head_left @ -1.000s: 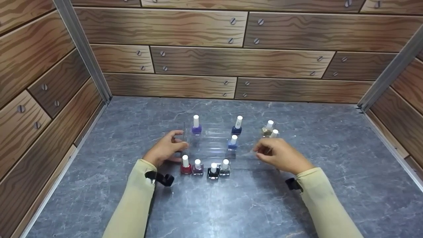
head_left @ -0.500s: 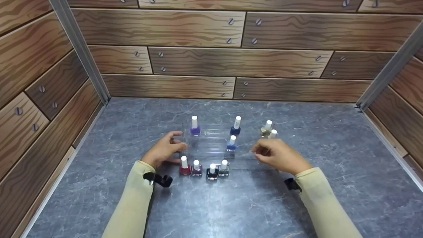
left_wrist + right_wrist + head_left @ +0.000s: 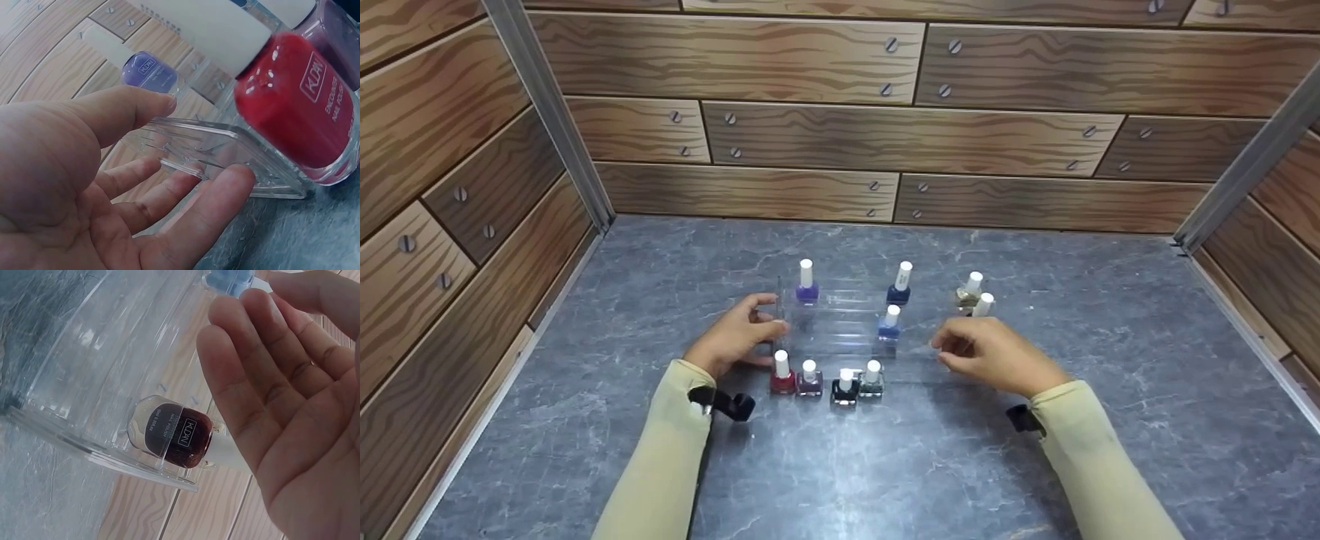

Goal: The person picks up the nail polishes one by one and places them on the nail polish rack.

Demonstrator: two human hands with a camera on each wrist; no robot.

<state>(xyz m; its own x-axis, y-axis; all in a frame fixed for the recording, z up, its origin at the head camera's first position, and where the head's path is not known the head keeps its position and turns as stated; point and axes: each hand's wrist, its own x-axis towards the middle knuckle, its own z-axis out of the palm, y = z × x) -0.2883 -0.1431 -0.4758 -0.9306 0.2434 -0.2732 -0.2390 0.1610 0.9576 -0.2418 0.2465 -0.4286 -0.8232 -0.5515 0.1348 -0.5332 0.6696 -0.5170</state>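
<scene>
A clear stepped display rack (image 3: 836,315) stands mid-table, holding nail polish bottles on its tiers. My left hand (image 3: 735,337) is at its left end; the thumb and fingers touch the clear side panel (image 3: 242,152), fingers fairly straight. Close to that hand is a red nail polish bottle (image 3: 298,101). My right hand (image 3: 997,352) hovers by the rack's right end, loosely curled and holding nothing. Beside it stands a dark red nail polish bottle (image 3: 180,433), mostly hidden by the hand in the head view. A light blue bottle (image 3: 889,328) sits on a middle tier.
On the upper tiers are purple (image 3: 807,290), dark blue (image 3: 898,293) and gold (image 3: 968,298) bottles. Along the front stand mauve (image 3: 810,385), black (image 3: 844,391) and dark glittery (image 3: 871,384) bottles. Wood-patterned walls (image 3: 810,135) bound the grey marbled tabletop (image 3: 840,480).
The head view shifts slightly. Both hands, the rack and the bottles keep nearly the same places.
</scene>
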